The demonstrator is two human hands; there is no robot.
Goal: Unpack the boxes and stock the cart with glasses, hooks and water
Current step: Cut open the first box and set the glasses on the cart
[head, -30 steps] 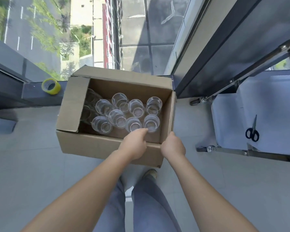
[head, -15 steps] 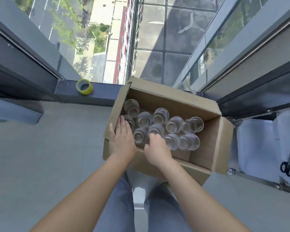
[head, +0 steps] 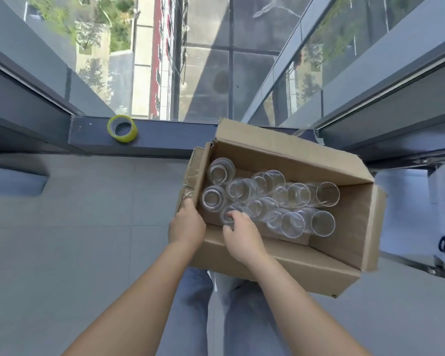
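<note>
My left hand (head: 186,224) grips the box (head: 280,255) at its near-left corner while my right hand (head: 242,233) curls round the nearest glass (head: 229,214); I should lift it straight up, clear of its neighbours.

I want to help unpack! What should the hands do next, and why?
Probably lift out the glass nearest the left end of the box. The right hand already has its fingers curled on that glass's rim, and the left hand holds the box's edge, which should steady it. The other glasses are packed close, so a slow, straight lift seems safest.
</note>
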